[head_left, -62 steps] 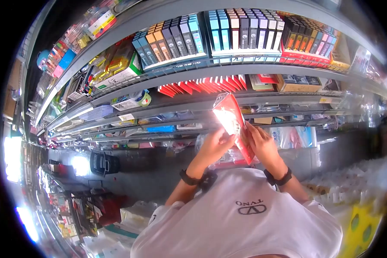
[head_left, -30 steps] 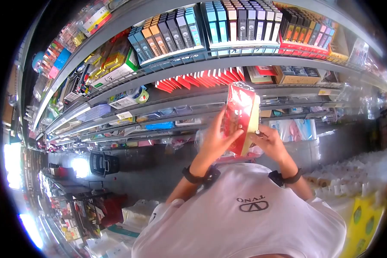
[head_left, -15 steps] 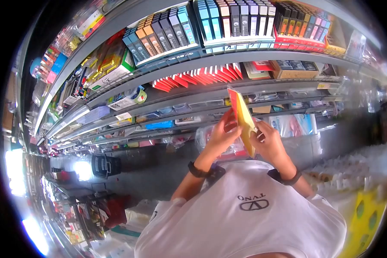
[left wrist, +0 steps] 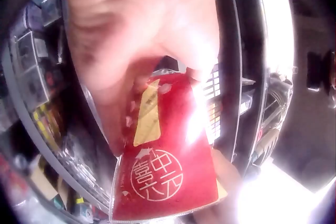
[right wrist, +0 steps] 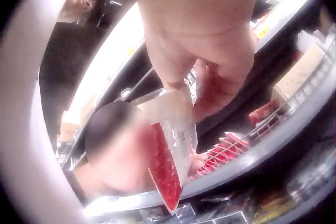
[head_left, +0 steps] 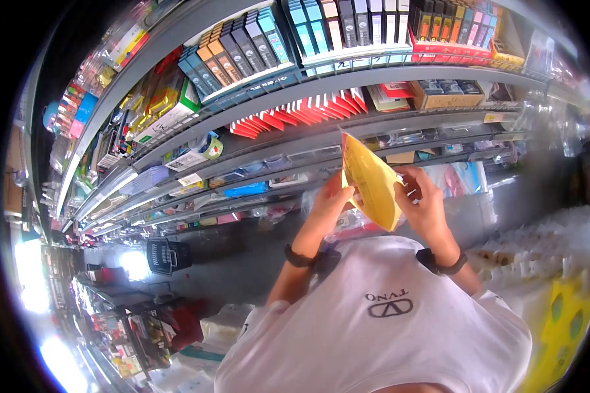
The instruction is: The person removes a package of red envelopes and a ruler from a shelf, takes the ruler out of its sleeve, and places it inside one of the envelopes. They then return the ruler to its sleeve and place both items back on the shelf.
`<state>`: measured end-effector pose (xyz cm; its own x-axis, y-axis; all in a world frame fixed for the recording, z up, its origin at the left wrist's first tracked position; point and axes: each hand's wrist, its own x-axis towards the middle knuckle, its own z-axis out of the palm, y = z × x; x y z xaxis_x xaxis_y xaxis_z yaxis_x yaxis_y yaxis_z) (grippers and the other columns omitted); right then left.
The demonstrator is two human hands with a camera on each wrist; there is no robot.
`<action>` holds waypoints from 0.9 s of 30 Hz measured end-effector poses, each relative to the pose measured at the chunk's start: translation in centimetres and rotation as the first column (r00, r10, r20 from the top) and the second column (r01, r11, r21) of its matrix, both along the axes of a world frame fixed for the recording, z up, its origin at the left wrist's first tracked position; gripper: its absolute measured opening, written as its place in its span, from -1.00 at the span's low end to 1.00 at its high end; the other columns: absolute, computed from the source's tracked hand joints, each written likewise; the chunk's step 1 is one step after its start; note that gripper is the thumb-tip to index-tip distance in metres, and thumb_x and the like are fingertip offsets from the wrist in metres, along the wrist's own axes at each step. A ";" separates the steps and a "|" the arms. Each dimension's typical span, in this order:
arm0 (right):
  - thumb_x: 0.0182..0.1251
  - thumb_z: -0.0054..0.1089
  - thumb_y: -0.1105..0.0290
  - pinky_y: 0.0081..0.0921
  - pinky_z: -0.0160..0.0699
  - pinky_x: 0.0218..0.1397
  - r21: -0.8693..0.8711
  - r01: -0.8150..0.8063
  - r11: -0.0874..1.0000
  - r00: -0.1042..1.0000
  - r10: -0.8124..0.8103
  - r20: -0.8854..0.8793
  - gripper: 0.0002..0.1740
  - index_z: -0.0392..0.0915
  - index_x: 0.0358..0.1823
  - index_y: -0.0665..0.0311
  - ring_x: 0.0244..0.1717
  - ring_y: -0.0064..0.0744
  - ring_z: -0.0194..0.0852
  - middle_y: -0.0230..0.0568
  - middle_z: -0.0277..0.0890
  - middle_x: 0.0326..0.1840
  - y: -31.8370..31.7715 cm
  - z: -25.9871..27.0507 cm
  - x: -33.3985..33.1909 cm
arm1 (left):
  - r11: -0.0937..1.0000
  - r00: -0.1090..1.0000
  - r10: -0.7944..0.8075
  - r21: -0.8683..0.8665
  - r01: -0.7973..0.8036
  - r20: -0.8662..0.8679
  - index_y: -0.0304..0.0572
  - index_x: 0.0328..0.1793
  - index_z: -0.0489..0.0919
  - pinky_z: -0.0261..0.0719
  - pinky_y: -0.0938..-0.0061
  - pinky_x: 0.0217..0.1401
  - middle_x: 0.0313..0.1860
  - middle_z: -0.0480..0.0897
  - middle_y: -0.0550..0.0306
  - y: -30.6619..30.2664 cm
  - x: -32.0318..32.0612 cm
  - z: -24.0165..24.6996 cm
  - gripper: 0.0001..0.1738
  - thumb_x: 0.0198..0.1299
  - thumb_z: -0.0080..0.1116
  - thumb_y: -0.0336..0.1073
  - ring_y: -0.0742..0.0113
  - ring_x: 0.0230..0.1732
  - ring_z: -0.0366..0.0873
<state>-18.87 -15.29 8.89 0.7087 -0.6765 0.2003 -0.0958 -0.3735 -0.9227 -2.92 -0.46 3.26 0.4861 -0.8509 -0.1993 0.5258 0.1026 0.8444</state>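
Both hands hold a flat red-and-yellow packet [head_left: 372,180], like a red envelope in a clear plastic sleeve, in front of the white shirt. Its yellow side faces up in the head view. My left hand [head_left: 328,208] grips its left edge, thumb on the yellow side. In the left wrist view the red face [left wrist: 176,145] shows, with a round emblem of pale characters and a yellow strip. At the opposite edge, my right hand [head_left: 425,202] pinches the packet between thumb and curled fingers. The right wrist view shows clear plastic [right wrist: 181,129] below those fingers.
Shelves stand ahead, with a row of red envelopes [head_left: 301,112] on the tier beyond the hands. Slim coloured boxes [head_left: 236,49] fill the tier above. A black basket [head_left: 168,255] is on the floor to the left. Plastic-wrapped goods [head_left: 531,245] lie at the right.
The packet has turned from its red face to its yellow side in the head view. My right hand has moved up along its edge. The left hand keeps its hold.
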 end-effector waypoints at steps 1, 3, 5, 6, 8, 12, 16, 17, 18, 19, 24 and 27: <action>0.33 0.31 0.51 -0.58 0.53 -0.37 -0.070 0.031 0.997 0.999 -0.032 -0.007 -0.77 0.58 0.00 0.30 -0.37 -0.53 0.51 -0.26 0.55 -0.32 0.0 -0.5 0.0 | 1.000 1.000 0.007 -0.002 -0.007 0.022 -0.27 0.51 0.32 0.62 0.26 0.31 0.37 0.48 0.05 0.0 0.0 0.3 -0.42 0.39 0.13 -0.33 0.20 0.33 0.51; 0.31 0.35 0.46 -0.50 0.55 -0.38 -0.213 0.090 0.973 0.995 -0.096 -0.018 -0.78 0.57 -0.06 0.29 -0.39 -0.45 0.54 -0.30 0.50 -0.36 -0.3 -1.7 -0.1 | 1.000 0.991 0.012 0.021 -0.015 0.135 -0.29 0.54 0.28 0.63 0.30 0.29 0.35 0.49 0.04 -0.2 0.0 0.7 -0.35 0.37 0.18 -0.34 0.22 0.31 0.52; 0.32 0.34 0.34 -0.37 0.62 -0.31 -0.535 -0.047 0.843 0.993 -0.018 -0.116 -0.75 0.55 -0.07 0.26 -0.28 -0.24 0.59 -0.23 0.50 -0.30 -0.8 -1.6 -0.1 | 0.998 0.948 0.008 0.064 -0.030 0.318 -0.30 0.60 0.19 0.66 0.35 0.26 0.32 0.50 0.03 -0.7 0.1 0.9 -0.23 0.33 0.26 -0.36 0.25 0.26 0.56; 0.32 0.34 0.28 -0.31 0.65 -0.28 -0.668 -0.124 0.733 0.985 0.008 -0.174 -0.73 0.54 -0.07 0.24 -0.23 -0.14 0.62 -0.20 0.50 -0.27 -0.9 -1.6 0.0 | 0.995 0.911 0.047 0.064 -0.080 0.409 -0.33 0.60 0.18 0.67 0.35 0.24 0.31 0.50 0.00 -1.0 -0.2 1.0 -0.19 0.29 0.32 -0.34 0.23 0.26 0.57; 0.24 0.36 0.30 -0.22 0.65 -0.22 -0.493 -0.155 0.856 0.947 -0.014 -0.322 -0.68 0.56 -0.04 0.28 -0.20 -0.07 0.67 -0.13 0.62 -0.26 0.0 -1.3 0.5 | 0.982 0.808 0.119 0.050 -0.180 0.578 -0.38 0.59 0.16 0.68 0.35 0.22 0.30 0.50 -0.05 -1.5 -1.0 1.0 -0.09 0.21 0.42 -0.32 0.21 0.25 0.57; 0.23 0.32 0.37 -0.22 0.66 -0.13 -0.112 -0.220 0.969 0.912 0.163 -0.376 -0.68 0.57 -0.02 0.34 -0.12 0.02 0.70 0.03 0.69 -0.21 -0.2 -0.8 1.2 | 0.971 0.708 0.037 0.143 -0.193 0.705 -0.37 0.62 0.09 0.62 0.31 0.27 0.36 0.45 -0.07 -1.9 -1.5 1.2 -0.06 0.23 0.40 -0.33 0.20 0.31 0.52; 0.30 0.23 0.41 -0.22 0.65 -0.06 -0.050 -0.271 0.961 0.950 0.259 -0.173 -0.73 0.58 -0.03 0.40 -0.07 0.10 0.70 0.12 0.69 -0.15 -0.6 -0.8 2.3 | 0.983 0.718 0.020 0.118 -0.142 0.696 -0.43 0.58 0.14 0.69 0.35 0.14 0.28 0.52 -0.18 -2.3 -2.6 1.6 -0.03 0.18 0.46 -0.21 0.20 0.20 0.62; 0.30 0.22 0.42 -0.25 0.64 -0.05 -0.023 -0.253 0.967 0.959 0.247 -0.142 -0.73 0.58 -0.02 0.40 -0.09 0.05 0.71 0.11 0.70 -0.16 -0.6 -1.2 2.4 | 0.985 0.736 0.006 0.121 -0.120 0.677 -0.43 0.58 0.14 0.69 0.35 0.13 0.27 0.53 -0.18 -2.5 -2.8 1.7 -0.03 0.19 0.46 -0.19 0.21 0.19 0.62; 0.30 0.22 0.44 -0.27 0.63 -0.05 0.003 -0.235 0.972 0.966 0.234 -0.112 -0.73 0.59 -0.02 0.41 -0.11 0.00 0.72 0.09 0.70 -0.17 -0.6 -1.9 2.6 | 0.988 0.754 -0.007 0.123 -0.098 0.657 -0.42 0.58 0.14 0.69 0.35 0.11 0.25 0.55 -0.18 -2.6 -2.8 1.8 -0.03 0.19 0.46 -0.17 0.21 0.18 0.63; 0.29 0.21 0.46 -0.29 0.63 -0.04 0.030 -0.218 0.976 0.972 0.219 -0.081 -0.73 0.59 -0.01 0.42 -0.13 -0.05 0.73 0.08 0.70 -0.17 -0.7 -2.4 2.7 | 0.986 0.748 -0.016 0.133 -0.097 0.664 -0.42 0.58 0.15 0.68 0.35 0.10 0.23 0.56 -0.16 -2.5 -2.8 1.7 -0.03 0.20 0.45 -0.15 0.23 0.17 0.63; 0.32 0.13 0.58 -0.40 0.59 -0.03 0.233 -0.201 0.952 0.973 0.222 -0.068 -0.75 0.59 0.02 0.43 -0.17 -0.43 0.61 -0.01 0.70 -0.18 -1.7 -3.6 2.7 | 0.987 0.777 0.026 0.105 -0.118 0.629 -0.42 0.55 0.22 0.67 0.40 0.07 0.14 0.63 -0.10 -1.9 -1.8 -0.2 -0.13 0.27 0.41 -0.14 0.30 0.08 0.65; 0.41 0.14 0.58 -0.51 0.59 -0.02 0.284 -0.280 0.917 0.954 0.299 -0.024 -0.75 0.57 0.07 0.47 -0.11 -0.57 0.58 -0.17 0.70 -0.12 -2.6 -4.7 2.4 | 0.989 0.913 -0.077 0.149 0.018 0.401 -0.39 0.38 0.45 0.65 0.50 0.07 0.09 0.65 0.10 -1.3 -0.3 -0.2 -0.49 0.39 0.27 -0.31 0.42 0.03 0.64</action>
<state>-16.50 -17.92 4.22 0.8868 -0.4618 -0.0177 -0.0858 -0.1270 -0.9882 -3.26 -1.72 3.05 0.5096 -0.8531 -0.1121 0.1369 -0.0482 0.9894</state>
